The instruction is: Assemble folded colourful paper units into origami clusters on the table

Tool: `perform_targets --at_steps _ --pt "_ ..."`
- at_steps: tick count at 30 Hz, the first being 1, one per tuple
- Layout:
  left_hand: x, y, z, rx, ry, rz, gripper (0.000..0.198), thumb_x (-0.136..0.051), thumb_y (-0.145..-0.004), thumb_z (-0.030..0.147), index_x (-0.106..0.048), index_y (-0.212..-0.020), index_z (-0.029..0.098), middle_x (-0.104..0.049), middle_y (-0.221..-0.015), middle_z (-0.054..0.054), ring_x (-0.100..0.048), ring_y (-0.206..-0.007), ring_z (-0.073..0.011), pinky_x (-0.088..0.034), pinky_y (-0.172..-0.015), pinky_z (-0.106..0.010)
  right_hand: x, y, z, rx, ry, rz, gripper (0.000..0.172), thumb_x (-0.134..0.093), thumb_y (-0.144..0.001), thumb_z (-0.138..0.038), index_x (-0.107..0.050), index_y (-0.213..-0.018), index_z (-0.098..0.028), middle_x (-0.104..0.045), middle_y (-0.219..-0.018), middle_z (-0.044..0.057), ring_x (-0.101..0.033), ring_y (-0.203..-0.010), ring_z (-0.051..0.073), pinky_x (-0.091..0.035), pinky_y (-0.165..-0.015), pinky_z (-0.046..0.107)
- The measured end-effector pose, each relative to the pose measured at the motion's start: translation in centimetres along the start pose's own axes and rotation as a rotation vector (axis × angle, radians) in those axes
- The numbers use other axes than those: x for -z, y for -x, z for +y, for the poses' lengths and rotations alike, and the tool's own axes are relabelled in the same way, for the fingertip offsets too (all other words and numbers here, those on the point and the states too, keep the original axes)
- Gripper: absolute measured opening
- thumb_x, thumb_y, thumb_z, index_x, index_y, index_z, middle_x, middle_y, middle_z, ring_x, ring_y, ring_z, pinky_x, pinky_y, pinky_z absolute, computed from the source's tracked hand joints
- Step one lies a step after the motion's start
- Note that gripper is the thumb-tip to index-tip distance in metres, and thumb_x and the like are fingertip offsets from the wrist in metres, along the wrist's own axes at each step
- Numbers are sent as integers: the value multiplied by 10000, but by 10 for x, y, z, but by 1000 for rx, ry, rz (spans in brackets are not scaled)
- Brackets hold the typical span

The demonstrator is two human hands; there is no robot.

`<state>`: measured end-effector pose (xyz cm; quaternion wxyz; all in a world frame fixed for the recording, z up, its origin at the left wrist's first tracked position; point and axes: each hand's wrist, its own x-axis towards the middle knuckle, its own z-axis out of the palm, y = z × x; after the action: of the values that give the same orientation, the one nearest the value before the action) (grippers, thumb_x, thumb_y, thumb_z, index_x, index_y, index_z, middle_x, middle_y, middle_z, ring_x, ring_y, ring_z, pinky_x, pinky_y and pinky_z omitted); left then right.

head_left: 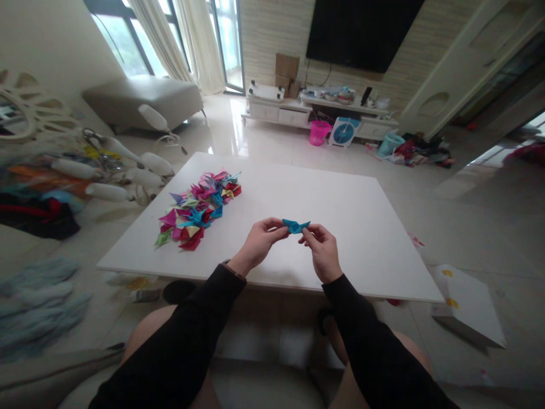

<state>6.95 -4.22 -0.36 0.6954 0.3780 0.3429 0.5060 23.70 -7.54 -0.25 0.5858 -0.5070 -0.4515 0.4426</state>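
Note:
A small folded piece of blue paper [295, 226] is held over the white table, stretched sideways between both hands. My left hand [263, 241] pinches its left end between thumb and fingers. Its right end is pinched by my right hand [322, 248], whose other fingers are curled. On the left part of the table lies a heap of folded paper pieces [200, 209] in pink, red, blue, green and yellow, apart from my hands.
The white table [340, 199] spans the middle of the view. A white box [472, 304] stands on the floor at the right. White lamp arms [145, 177] reach near the table's left edge.

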Motion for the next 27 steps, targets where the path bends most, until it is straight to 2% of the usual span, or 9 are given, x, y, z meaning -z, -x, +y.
perform_targets --at_steps 6,13,18,27 --pt "-2 3 -3 139 76 -15 354 -930 -645 313 -726 -868 130 -774 -847 -72 -706 -781 -162 -527 -876 -351 2 1 1 -1 -8 4 243 -778 -800 -431 -700 -889 -219 -692 -758 1 -634 -663 164 -423 -628 300" --pt "-4 6 -5 130 141 -1 330 -937 -633 287 -749 -857 133 -780 -853 -64 -707 -785 -155 -534 -873 -341 1 2 0 -26 -74 8 230 -794 -778 -414 -698 -877 -230 -683 -760 -10 -618 -648 151 -408 -618 293" --pt "-6 6 -5 97 158 15 304 -928 -645 255 -762 -869 132 -781 -867 -63 -700 -774 -144 -535 -863 -332 -1 3 0 -75 -121 15 283 -798 -754 -454 -685 -889 -233 -692 -780 -7 -597 -623 145 -413 -602 297" --pt "-4 3 -12 132 247 56 306 -927 -638 231 -761 -878 137 -765 -834 -33 -681 -745 -105 -526 -805 -267 -4 2 -1 -134 -215 30 356 -854 -656 -460 -664 -855 -234 -698 -755 -9 -561 -592 131 -413 -592 298"
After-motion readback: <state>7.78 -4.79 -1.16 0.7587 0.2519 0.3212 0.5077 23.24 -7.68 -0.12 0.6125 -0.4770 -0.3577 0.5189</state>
